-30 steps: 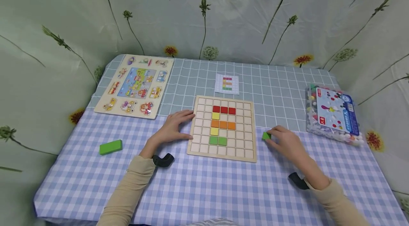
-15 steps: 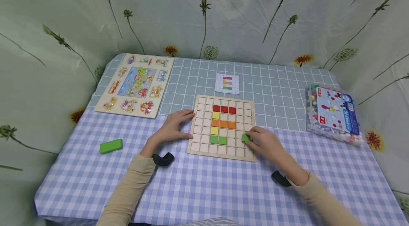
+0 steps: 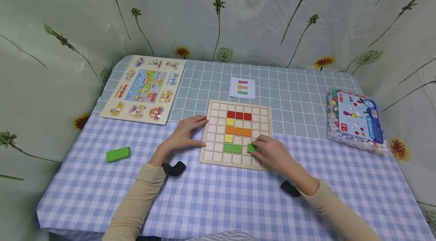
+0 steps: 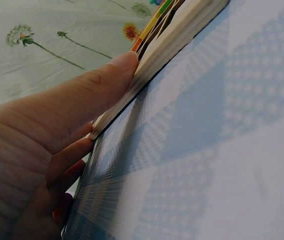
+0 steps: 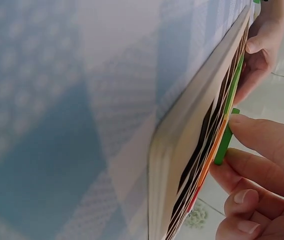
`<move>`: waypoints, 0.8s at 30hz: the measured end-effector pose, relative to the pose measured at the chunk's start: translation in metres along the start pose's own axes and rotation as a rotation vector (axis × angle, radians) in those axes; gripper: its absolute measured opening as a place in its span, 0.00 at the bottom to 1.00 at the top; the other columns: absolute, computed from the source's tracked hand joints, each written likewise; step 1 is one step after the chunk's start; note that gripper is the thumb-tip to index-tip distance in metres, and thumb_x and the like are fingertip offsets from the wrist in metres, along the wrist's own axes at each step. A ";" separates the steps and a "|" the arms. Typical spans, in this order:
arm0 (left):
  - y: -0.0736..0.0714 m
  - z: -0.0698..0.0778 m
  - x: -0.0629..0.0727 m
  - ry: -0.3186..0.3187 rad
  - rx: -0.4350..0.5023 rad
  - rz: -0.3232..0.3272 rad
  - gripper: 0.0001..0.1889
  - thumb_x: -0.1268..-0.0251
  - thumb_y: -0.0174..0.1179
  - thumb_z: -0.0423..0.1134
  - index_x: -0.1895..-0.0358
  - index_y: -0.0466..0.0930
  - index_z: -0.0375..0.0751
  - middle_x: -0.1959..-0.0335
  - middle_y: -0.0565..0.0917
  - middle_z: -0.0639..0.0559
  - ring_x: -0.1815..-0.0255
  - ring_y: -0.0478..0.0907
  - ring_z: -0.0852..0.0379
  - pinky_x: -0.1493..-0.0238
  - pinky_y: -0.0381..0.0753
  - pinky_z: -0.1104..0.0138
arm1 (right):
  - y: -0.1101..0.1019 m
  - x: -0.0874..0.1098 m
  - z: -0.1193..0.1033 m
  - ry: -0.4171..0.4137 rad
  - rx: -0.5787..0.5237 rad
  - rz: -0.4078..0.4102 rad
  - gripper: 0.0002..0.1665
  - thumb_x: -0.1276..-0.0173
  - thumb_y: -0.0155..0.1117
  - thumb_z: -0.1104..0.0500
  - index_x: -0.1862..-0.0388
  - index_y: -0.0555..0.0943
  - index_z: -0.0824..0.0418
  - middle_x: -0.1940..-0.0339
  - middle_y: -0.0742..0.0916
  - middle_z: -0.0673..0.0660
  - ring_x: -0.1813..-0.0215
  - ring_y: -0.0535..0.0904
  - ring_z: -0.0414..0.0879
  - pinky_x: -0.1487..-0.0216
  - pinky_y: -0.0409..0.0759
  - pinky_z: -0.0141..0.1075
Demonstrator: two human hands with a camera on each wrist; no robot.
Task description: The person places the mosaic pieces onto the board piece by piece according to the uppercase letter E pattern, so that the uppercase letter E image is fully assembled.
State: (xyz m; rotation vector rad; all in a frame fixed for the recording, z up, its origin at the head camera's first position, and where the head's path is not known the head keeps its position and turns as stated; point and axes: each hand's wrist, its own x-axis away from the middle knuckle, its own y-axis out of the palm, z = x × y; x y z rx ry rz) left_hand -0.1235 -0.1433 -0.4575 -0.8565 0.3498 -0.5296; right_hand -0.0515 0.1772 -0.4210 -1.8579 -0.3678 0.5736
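Note:
A square wooden grid board (image 3: 208,146) lies on the checked cloth. Red tiles (image 3: 239,115), yellow tiles (image 3: 229,138), orange tiles (image 3: 238,131) and two green tiles (image 3: 237,148) sit in its cells. My right hand (image 3: 275,153) pinches another green tile (image 3: 251,148) between thumb and fingers over the board, just right of the two green ones. In the right wrist view this tile (image 5: 224,142) stands tilted at the board's surface. My left hand (image 3: 184,135) touches the board's left edge with thumb and fingertips spread; the left wrist view shows the thumb (image 4: 107,82) against the wooden rim.
Behind the board lies a small pattern card (image 3: 252,89) with coloured squares. A wooden picture puzzle (image 3: 163,114) rests at the back left, and a green block (image 3: 118,154) at the left. A clear box of coloured pieces (image 3: 355,120) stands at the right.
My right hand has carried the green tile leftward from the cloth beside the board to over the board, close to the two green tiles. My left hand has stayed at the left edge.

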 end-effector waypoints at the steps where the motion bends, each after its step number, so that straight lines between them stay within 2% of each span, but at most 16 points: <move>1: 0.000 0.000 0.000 -0.001 -0.001 -0.001 0.43 0.57 0.73 0.50 0.33 0.67 0.43 0.30 0.66 0.44 0.28 0.59 0.42 0.38 0.57 0.43 | 0.000 0.000 -0.001 -0.002 0.001 -0.003 0.14 0.47 0.72 0.58 0.62 0.86 0.63 0.65 0.85 0.54 0.65 0.82 0.45 0.65 0.80 0.36; 8: 0.000 0.001 0.000 -0.009 -0.008 -0.008 0.43 0.55 0.72 0.50 0.33 0.66 0.43 0.30 0.66 0.44 0.27 0.58 0.43 0.37 0.56 0.43 | 0.001 -0.003 -0.002 0.004 -0.012 -0.048 0.14 0.45 0.71 0.58 0.61 0.85 0.64 0.64 0.85 0.54 0.63 0.82 0.45 0.62 0.81 0.38; 14: -0.002 0.002 0.000 -0.004 -0.006 0.006 0.42 0.54 0.71 0.49 0.33 0.66 0.42 0.30 0.66 0.43 0.28 0.59 0.42 0.37 0.56 0.43 | 0.002 -0.009 -0.004 -0.004 -0.024 -0.095 0.12 0.45 0.70 0.58 0.62 0.85 0.62 0.65 0.84 0.53 0.66 0.79 0.42 0.64 0.79 0.35; 18: 0.000 0.002 0.000 0.020 -0.009 0.007 0.36 0.47 0.67 0.46 0.33 0.67 0.41 0.31 0.67 0.42 0.28 0.60 0.42 0.37 0.57 0.43 | 0.004 -0.009 -0.007 -0.010 0.005 -0.129 0.12 0.45 0.71 0.55 0.63 0.85 0.61 0.65 0.83 0.52 0.68 0.77 0.40 0.67 0.78 0.33; 21: 0.000 0.004 0.001 0.036 -0.005 -0.021 0.32 0.42 0.63 0.44 0.33 0.67 0.40 0.31 0.67 0.41 0.29 0.61 0.42 0.35 0.57 0.43 | 0.005 -0.006 -0.008 -0.002 0.005 -0.146 0.13 0.45 0.71 0.53 0.64 0.85 0.60 0.66 0.83 0.51 0.69 0.76 0.39 0.67 0.77 0.32; 24: -0.006 0.008 0.000 0.036 -0.059 -0.036 0.30 0.37 0.59 0.43 0.32 0.65 0.38 0.30 0.66 0.41 0.28 0.61 0.42 0.33 0.57 0.43 | 0.000 -0.004 -0.007 -0.014 -0.017 -0.109 0.14 0.45 0.71 0.53 0.63 0.85 0.61 0.65 0.83 0.52 0.69 0.77 0.40 0.67 0.78 0.32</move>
